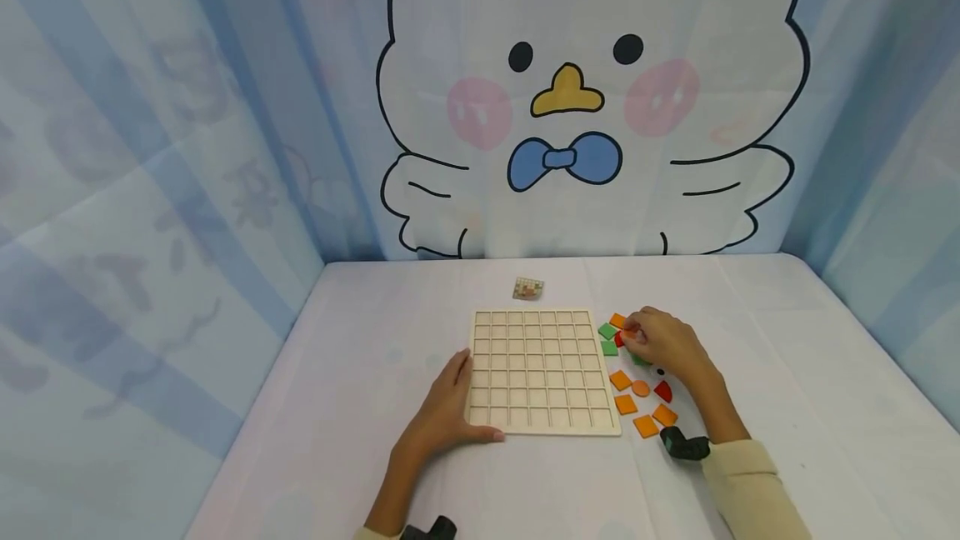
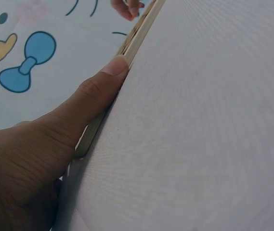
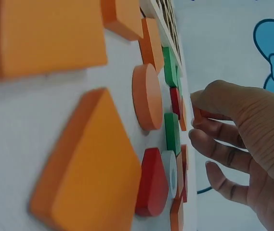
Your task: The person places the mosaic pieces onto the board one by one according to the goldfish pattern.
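A pale wooden grid board lies flat on the table. My left hand rests against its near left corner, thumb along the front edge and fingers along the left side. In the left wrist view the straight thumb presses the board's edge; the other fingers are mostly hidden. Beyond the board's right side, my right hand pinches a small orange piece between thumb and index finger, just above the loose pieces. Its other fingers are loosely bent. The held piece's shape is mostly covered.
Loose pieces lie right of the board: several orange squares, an orange round piece, green pieces and a red wedge. A small patterned item lies behind the board. A curtain with a cartoon bird hangs at the table's back.
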`<state>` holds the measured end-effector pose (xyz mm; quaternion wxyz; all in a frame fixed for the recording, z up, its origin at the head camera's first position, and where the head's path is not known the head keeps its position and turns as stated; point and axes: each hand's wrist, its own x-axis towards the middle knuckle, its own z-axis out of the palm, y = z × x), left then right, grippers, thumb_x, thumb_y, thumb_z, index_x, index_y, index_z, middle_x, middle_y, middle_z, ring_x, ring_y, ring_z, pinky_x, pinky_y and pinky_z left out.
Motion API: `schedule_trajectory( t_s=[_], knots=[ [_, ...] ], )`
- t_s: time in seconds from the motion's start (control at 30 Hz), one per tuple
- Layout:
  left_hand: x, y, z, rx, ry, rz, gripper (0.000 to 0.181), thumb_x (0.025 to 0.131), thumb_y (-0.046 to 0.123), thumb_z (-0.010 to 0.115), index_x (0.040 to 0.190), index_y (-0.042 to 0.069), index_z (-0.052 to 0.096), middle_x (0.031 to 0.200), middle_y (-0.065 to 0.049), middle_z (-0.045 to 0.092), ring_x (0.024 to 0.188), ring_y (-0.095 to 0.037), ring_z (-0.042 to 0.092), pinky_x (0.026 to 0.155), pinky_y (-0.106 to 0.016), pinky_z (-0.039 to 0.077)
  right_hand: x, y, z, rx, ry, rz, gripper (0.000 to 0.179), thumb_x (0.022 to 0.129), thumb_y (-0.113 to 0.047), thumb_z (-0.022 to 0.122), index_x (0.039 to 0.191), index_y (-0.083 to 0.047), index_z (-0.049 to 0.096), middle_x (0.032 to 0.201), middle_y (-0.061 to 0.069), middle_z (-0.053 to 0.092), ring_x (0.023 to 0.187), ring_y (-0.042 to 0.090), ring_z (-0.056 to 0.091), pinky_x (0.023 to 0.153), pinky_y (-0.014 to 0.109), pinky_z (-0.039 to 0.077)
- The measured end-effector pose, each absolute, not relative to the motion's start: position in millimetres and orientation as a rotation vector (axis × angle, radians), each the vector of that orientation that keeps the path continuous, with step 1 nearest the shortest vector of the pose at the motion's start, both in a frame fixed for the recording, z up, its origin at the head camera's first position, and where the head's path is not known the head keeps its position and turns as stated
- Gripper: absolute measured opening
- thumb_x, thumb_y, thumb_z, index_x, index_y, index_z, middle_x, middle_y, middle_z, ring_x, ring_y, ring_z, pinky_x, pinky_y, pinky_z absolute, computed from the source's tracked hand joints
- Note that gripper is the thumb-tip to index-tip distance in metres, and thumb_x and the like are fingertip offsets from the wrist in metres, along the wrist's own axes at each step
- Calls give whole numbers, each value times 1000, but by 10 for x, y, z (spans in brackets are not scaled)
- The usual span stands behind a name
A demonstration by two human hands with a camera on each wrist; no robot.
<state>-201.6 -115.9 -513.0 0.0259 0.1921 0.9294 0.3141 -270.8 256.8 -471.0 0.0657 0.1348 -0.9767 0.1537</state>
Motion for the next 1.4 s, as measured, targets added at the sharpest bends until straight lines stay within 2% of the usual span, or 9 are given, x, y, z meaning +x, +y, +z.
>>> schedule_trajectory(
  t_s=[0.2,0.5,0.83,1.4],
  knots=[
    [-2031,-1162,-5127,605,2880,957,135,60,67,82,154,-2,16,162,-17,15,149,-33,22,118,-47,29,-2717,2426,-4692,520,-2915,456,18,87,-21,72,94,-5,70,89,5,62,66,12,50,57,25,45],
    [-2039,-1164,-5095,599,2883,943,135,60,68,82,154,-2,16,162,-16,15,149,-32,21,118,-46,29,-2764,2180,-4681,728,-2832,460,18,87,-20,73,97,-5,70,93,4,64,66,7,49,56,22,45],
    [-2022,-1163,-5107,625,2882,944,133,61,67,82,154,-3,16,162,-17,15,149,-32,22,117,-47,30,-2822,1873,-4693,862,-2835,520,15,89,-18,71,97,-5,70,92,3,64,74,10,57,67,26,52],
    [-2010,-1167,-5093,588,2861,929,133,62,68,80,155,0,14,163,-15,13,149,-31,21,118,-46,29,-2880,1342,-4674,998,-2830,679,15,90,-16,69,99,-5,70,91,4,64,73,9,54,66,23,50]
  ],
)
